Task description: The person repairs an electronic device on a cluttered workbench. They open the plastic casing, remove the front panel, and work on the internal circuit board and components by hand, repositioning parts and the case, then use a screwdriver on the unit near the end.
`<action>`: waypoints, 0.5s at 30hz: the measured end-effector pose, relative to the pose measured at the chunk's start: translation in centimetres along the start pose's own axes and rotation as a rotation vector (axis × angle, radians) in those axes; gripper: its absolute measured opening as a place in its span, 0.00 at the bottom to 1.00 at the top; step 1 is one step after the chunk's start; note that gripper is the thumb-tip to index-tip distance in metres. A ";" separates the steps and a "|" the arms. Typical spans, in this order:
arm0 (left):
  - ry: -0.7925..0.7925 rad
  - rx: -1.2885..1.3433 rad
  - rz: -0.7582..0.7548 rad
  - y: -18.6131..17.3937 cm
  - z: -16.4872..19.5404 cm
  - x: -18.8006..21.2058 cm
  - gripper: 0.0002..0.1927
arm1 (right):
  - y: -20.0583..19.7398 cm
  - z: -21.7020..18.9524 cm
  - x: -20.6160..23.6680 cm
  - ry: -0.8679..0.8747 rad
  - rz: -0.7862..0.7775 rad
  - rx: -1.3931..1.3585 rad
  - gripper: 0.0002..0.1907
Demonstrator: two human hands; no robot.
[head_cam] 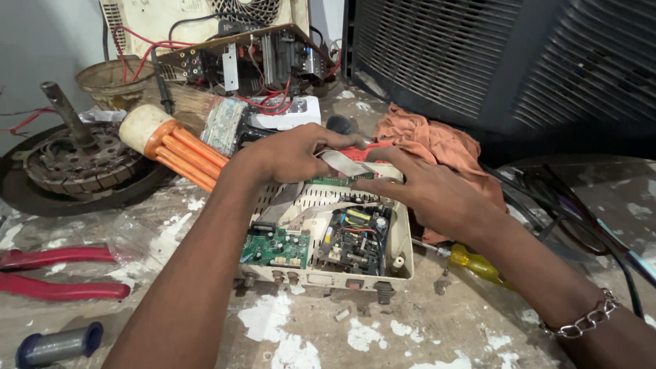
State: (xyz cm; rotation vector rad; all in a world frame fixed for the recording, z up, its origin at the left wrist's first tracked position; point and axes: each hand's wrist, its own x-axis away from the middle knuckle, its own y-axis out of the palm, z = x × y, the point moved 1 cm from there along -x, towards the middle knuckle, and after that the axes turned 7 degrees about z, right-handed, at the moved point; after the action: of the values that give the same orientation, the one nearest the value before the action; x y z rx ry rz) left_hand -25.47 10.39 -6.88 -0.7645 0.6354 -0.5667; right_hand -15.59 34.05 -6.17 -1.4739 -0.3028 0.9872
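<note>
At the workbench's middle, my left hand (287, 154) and right hand (424, 191) pinch a limp grey ribbon cable (345, 164) over the opened cream electronics case (328, 236), whose fragile green circuit board (277, 247) looks best gripped by its edges.

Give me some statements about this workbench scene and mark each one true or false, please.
1. Both hands, the left hand and the right hand, rest at the far end of the open beige device case. True.
2. A green circuit board lies inside the case. True.
3. The red-handled pliers are held in the right hand. False: they lie on the bench at the left, untouched.
4. The yellow-handled screwdriver lies to the right of the case. True.
5. The cloth behind the hands is blue. False: it is orange.
</note>
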 end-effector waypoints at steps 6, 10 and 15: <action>-0.034 0.014 -0.001 0.0 0.5 0.0 0.34 | -0.6 -0.6 -0.3 0.147 -0.142 -0.012 0.51; -0.038 -0.013 0.003 0.0 0.5 -0.1 0.33 | -0.8 -0.8 -0.3 0.089 -0.081 -0.004 0.52; -0.015 -0.043 0.012 -0.1 0.8 0.0 0.34 | -0.4 -0.5 -0.1 0.084 -0.091 0.037 0.50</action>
State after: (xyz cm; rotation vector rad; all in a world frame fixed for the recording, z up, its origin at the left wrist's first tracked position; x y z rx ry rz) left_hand -24.95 10.64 -6.35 -0.8046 0.6397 -0.5373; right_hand -15.11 33.71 -5.89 -1.4515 -0.2869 0.8516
